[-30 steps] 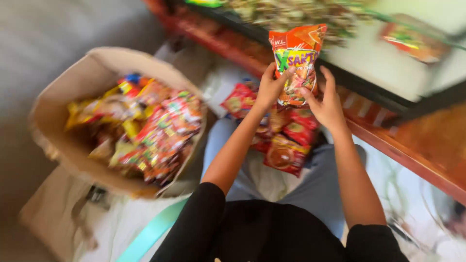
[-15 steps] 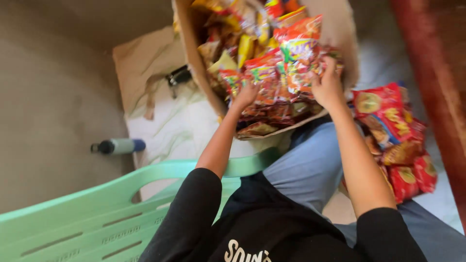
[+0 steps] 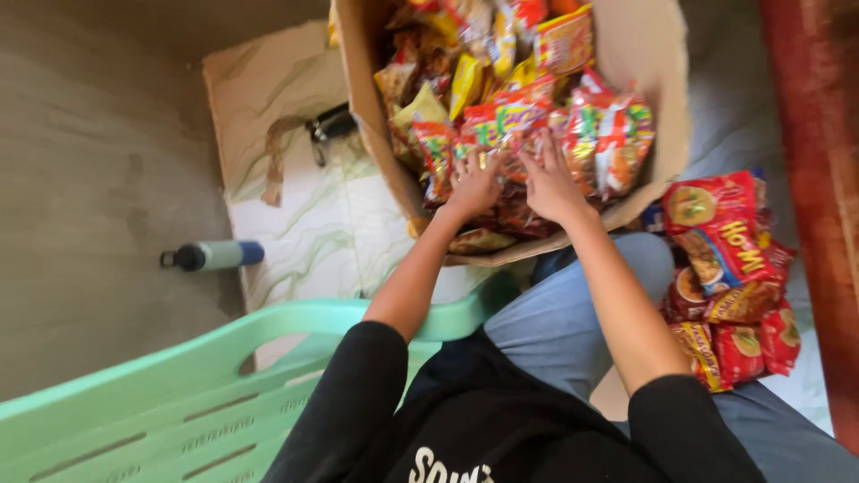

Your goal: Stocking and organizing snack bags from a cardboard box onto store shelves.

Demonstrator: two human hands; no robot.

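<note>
Reaching into a large open brown cardboard box (image 3: 667,54), both hands rest on the heap of small red, yellow and orange foil snack packets (image 3: 528,98) that fills it. The left hand (image 3: 474,183) lies palm down on the packets near the box's near wall, its fingers (image 3: 465,165) spread apart and flat on the wrappers, gripping nothing that can be made out. The right hand (image 3: 550,183) sits just beside it, touching the same heap, with its fingers (image 3: 546,148) also splayed and pointing away from the person; whether any packet is pinched underneath cannot be told. The box stands on the floor in front of the person's knees, tilted toward them.

By the right knee, a separate pile of red noodle packets with a bowl picture (image 3: 729,268) lies on the floor, well apart from both hands. Left of the box, a flattened sheet of brown cardboard (image 3: 268,98) covers the pale marbled floor tiles (image 3: 313,233), and a small black clip-like object (image 3: 331,125) lies at its edge. A grey bottle with a blue and black cap end (image 3: 210,257) lies on its side farther left. A mint-green plastic chair back (image 3: 179,394) crosses the lower left corner.
</note>
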